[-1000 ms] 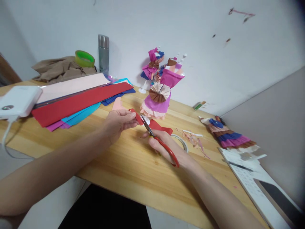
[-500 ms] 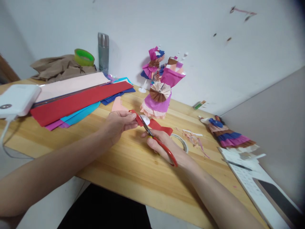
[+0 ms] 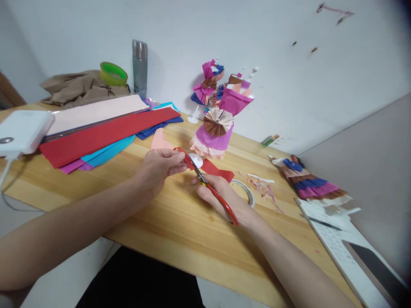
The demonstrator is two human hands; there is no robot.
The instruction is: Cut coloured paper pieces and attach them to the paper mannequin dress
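Between thumb and fingers, my left hand [image 3: 163, 167] pinches a small piece of red paper [image 3: 189, 162] above the table. My right hand [image 3: 220, 194] grips red-handled scissors [image 3: 221, 200], whose blades point up and left and lie against the paper. Just behind the blades is a white disc [image 3: 196, 160] on the table. A larger red paper strip [image 3: 218, 170] lies to the right of the blades. Beyond my right hand rests a roll of tape [image 3: 245, 190], partly hidden by that hand. Further back stands a paper figure [image 3: 213, 132] with a pleated brown and cream rosette.
Folded coloured paper sheets [image 3: 109, 137] and a white power bank [image 3: 24, 130] occupy the left side. A metal flask [image 3: 140, 68] stands at the back. Paper scraps [image 3: 261, 186], a layered paper dress [image 3: 310, 182] and a white board with a phone [image 3: 369, 261] lie on the right.
The scissor blades look closer together on the red paper than before. Both hands keep nearly the same place, and the whole view has shifted slightly.
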